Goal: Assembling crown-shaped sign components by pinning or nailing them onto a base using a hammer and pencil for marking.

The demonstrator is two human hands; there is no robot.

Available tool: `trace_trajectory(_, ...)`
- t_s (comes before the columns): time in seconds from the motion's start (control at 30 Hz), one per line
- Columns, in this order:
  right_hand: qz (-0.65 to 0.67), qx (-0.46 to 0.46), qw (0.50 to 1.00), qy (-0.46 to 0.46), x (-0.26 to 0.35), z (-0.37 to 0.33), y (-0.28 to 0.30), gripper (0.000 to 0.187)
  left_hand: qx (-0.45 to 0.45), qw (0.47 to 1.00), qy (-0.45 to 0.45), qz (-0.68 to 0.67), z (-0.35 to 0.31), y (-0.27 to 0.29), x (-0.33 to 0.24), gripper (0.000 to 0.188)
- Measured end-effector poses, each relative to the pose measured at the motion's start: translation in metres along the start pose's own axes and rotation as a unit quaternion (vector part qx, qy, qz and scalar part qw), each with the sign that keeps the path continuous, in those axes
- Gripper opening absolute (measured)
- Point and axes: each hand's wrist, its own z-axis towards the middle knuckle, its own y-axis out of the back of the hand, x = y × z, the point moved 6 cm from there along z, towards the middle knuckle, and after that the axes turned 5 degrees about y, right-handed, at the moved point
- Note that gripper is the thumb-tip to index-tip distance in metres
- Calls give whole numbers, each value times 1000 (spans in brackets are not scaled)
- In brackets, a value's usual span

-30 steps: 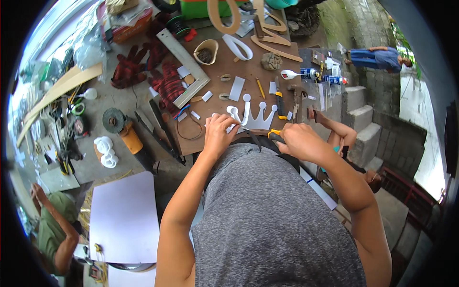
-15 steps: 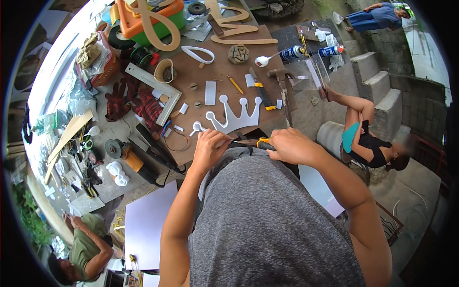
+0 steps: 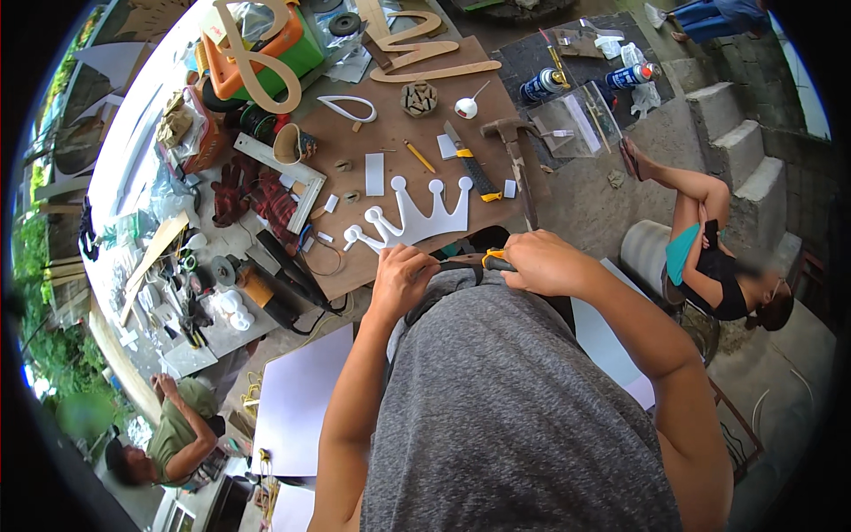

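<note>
Close to my waist, my right hand (image 3: 551, 264) is wrapped round a utility knife (image 3: 496, 259) with a yellow-and-black handle. Its narrow end points left, toward my other hand. My left hand (image 3: 403, 277) is closed, fingertips pinched together by the knife's end; whatever they hold is too small or hidden to name. Just beyond my hands, at the near edge of the brown board (image 3: 346, 277), lies a white crown-shaped cutout (image 3: 417, 218) with round tips. A second yellow-and-black utility knife (image 3: 474, 164) rests to its right, beside a hammer (image 3: 514, 160).
A pencil (image 3: 419, 155), a metal square (image 3: 306, 197) and a white glue bottle (image 3: 465, 107) lie on the board. An angle grinder (image 3: 253, 293) is at left. Spray cans (image 3: 542, 85) stand at far right. One person (image 3: 709, 257) sits at right; another (image 3: 182, 434) is at lower left.
The view has swung, so the table things sit further left in it. Both hands stay near my waist, the knife still in the right one.
</note>
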Motion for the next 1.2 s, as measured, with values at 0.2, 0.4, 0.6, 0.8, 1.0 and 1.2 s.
trace_trajectory(0.2,-5,-53,998,14,-5,10,1,32,-82,991,106,-6,-16,11,28,7)
trace_trajectory(0.4,-139,-96,986,13,12,45,-2,27,-172,971,166,10,-46,24,70,7)
trace_trajectory(0.6,-225,-105,968,26,38,82,-9,20,-208,963,173,-2,-55,29,87,8)
trace_trajectory(0.8,-204,-97,974,-7,34,87,-4,23,-225,958,175,-16,-58,36,96,7)
trace_trajectory(1.0,-164,-100,978,-81,25,77,6,25,-219,958,181,-31,-57,44,103,8)
trace_trajectory(1.2,-150,-99,980,-85,25,72,4,26,-208,962,177,-29,-50,46,108,9)
